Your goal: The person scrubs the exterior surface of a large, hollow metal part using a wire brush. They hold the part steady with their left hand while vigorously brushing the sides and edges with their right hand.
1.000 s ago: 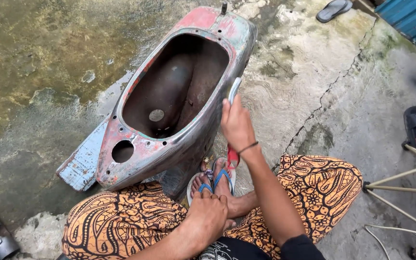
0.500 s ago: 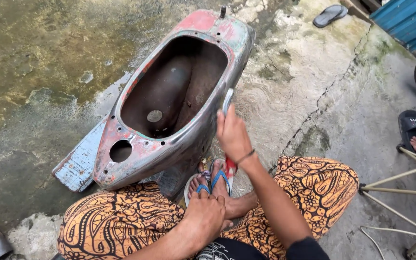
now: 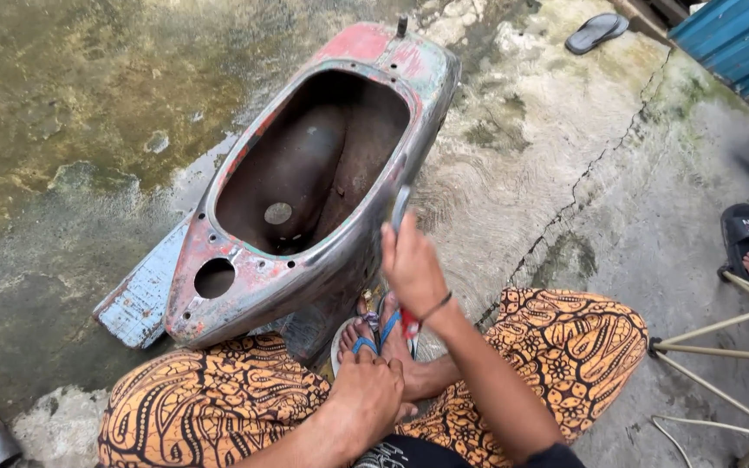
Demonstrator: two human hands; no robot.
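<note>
One scraper (image 3: 401, 211) against shell rim (image 3: 366, 251)

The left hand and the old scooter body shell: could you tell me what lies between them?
In the head view, a foot in a blue-strapped sandal lies between the left hand and the scooter body shell.

Worn metal, rough concrete

Beside the right hand (image 3: 411, 267), the scooter shell (image 3: 305, 182) is showing matt, flaking paint and rust; the metal tool (image 3: 400, 208) is gleaming.
</note>
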